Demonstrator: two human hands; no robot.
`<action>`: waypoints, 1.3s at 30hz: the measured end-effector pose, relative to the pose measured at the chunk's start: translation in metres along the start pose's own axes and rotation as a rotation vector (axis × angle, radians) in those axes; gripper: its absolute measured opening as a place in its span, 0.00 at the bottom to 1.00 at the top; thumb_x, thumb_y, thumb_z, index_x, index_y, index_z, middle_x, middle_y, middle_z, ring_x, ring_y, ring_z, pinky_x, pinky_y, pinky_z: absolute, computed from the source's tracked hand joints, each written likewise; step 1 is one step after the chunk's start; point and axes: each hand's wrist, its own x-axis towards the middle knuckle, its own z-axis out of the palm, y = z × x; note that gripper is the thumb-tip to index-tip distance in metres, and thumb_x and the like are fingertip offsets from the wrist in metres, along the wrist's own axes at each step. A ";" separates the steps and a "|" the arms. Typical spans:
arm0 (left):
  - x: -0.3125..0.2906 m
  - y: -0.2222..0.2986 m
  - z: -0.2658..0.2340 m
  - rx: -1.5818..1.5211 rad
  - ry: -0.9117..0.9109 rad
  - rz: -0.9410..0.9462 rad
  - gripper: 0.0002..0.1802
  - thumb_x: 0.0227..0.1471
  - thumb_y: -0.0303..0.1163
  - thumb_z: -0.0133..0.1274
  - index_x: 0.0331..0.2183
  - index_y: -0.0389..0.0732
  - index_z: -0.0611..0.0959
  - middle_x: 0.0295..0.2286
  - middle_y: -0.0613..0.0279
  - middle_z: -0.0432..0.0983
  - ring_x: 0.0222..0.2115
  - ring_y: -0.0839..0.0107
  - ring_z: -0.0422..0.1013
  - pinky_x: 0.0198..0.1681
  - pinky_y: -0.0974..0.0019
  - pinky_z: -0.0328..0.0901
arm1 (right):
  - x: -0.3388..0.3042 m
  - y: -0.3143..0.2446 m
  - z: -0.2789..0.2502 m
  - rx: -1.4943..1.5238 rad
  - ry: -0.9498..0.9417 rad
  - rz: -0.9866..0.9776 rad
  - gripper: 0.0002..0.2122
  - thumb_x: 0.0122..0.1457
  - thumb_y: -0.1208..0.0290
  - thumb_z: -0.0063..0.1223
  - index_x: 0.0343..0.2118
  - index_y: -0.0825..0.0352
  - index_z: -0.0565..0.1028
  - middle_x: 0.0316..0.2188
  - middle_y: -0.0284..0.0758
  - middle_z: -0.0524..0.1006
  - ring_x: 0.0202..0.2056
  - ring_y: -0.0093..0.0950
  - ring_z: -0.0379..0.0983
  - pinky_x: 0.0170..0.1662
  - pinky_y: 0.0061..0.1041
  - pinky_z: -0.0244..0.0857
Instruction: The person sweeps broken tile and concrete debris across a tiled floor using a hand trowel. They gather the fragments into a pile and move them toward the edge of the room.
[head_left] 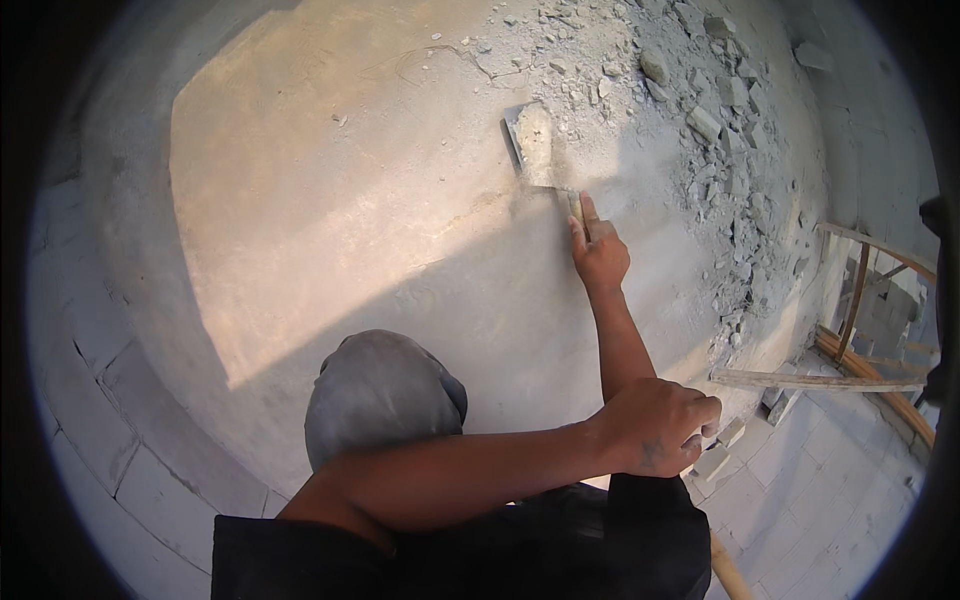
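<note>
My right hand [601, 258] reaches forward, its fingers closed round the handle of a trowel [536, 145]. Pale, crumbly dust or mortar covers much of the blade, and a dark edge shows along its left side. The blade is at the dusty grey floor [430, 230], just left of a spread of rubble [715, 130]. Bent across my body, my left arm brings my left hand [665, 425] over my right arm near the elbow. Its fingers are curled into a loose fist, and nothing shows in them.
Broken chunks and grit run down the right side of the floor. Wooden boards [815, 380] and a wooden frame [855, 295] stand at the right, near pale blocks [712, 462]. A block wall [110, 440] curves along the left. A rounded grey cloth-covered shape [380, 395], apparently my knee, rises in front.
</note>
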 end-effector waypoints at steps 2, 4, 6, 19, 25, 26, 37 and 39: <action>-0.002 0.007 -0.004 -0.027 -0.014 -0.006 0.08 0.47 0.26 0.57 0.32 0.40 0.78 0.25 0.59 0.78 0.28 0.57 0.77 0.31 0.57 0.69 | 0.046 0.044 -0.019 -0.138 0.039 0.253 0.22 0.64 0.50 0.51 0.61 0.41 0.71 0.27 0.39 0.78 0.25 0.39 0.77 0.27 0.37 0.71; -0.005 0.013 -0.011 -0.036 0.014 0.011 0.08 0.46 0.26 0.57 0.32 0.40 0.77 0.25 0.59 0.77 0.28 0.57 0.77 0.31 0.57 0.69 | 0.083 0.069 -0.050 0.286 0.038 0.548 0.22 0.66 0.51 0.49 0.62 0.47 0.69 0.25 0.36 0.76 0.22 0.33 0.74 0.24 0.32 0.69; -0.011 0.019 -0.020 -0.026 0.025 0.041 0.09 0.45 0.26 0.58 0.32 0.40 0.78 0.25 0.59 0.77 0.28 0.57 0.77 0.31 0.57 0.69 | 0.102 0.069 -0.082 1.041 -0.022 0.909 0.23 0.67 0.52 0.47 0.63 0.51 0.67 0.24 0.34 0.73 0.21 0.28 0.70 0.21 0.26 0.65; -0.002 0.056 -0.084 0.007 0.245 0.200 0.08 0.43 0.27 0.57 0.31 0.42 0.80 0.23 0.60 0.78 0.24 0.59 0.75 0.28 0.57 0.68 | -0.030 -0.305 -0.016 0.342 -0.353 -0.349 0.22 0.62 0.53 0.55 0.60 0.40 0.72 0.25 0.36 0.75 0.25 0.37 0.75 0.27 0.36 0.70; -0.002 0.053 -0.096 0.041 0.244 0.162 0.08 0.43 0.27 0.58 0.31 0.42 0.80 0.21 0.61 0.76 0.21 0.63 0.75 0.27 0.59 0.68 | 0.079 -0.204 0.000 0.224 -0.083 0.142 0.22 0.64 0.50 0.50 0.61 0.44 0.71 0.25 0.42 0.77 0.28 0.44 0.77 0.32 0.43 0.71; -0.005 0.052 -0.097 0.061 0.266 0.170 0.08 0.44 0.26 0.58 0.31 0.42 0.80 0.20 0.61 0.76 0.21 0.63 0.75 0.27 0.60 0.67 | 0.095 -0.166 -0.002 0.199 -0.048 0.226 0.22 0.65 0.50 0.48 0.62 0.44 0.70 0.29 0.44 0.79 0.31 0.47 0.78 0.36 0.46 0.71; -0.025 0.041 -0.147 0.326 0.406 0.071 0.06 0.45 0.29 0.59 0.30 0.46 0.82 0.17 0.67 0.72 0.18 0.68 0.72 0.24 0.64 0.66 | 0.211 0.034 -0.135 2.024 0.398 1.156 0.20 0.68 0.49 0.44 0.38 0.66 0.65 0.27 0.35 0.71 0.22 0.27 0.68 0.24 0.24 0.65; -0.025 0.045 -0.151 0.297 0.444 0.073 0.06 0.45 0.29 0.59 0.30 0.46 0.82 0.16 0.68 0.71 0.17 0.69 0.71 0.24 0.64 0.66 | 0.196 -0.014 -0.140 1.961 0.450 1.079 0.19 0.69 0.50 0.42 0.40 0.66 0.65 0.27 0.35 0.71 0.22 0.28 0.68 0.24 0.26 0.65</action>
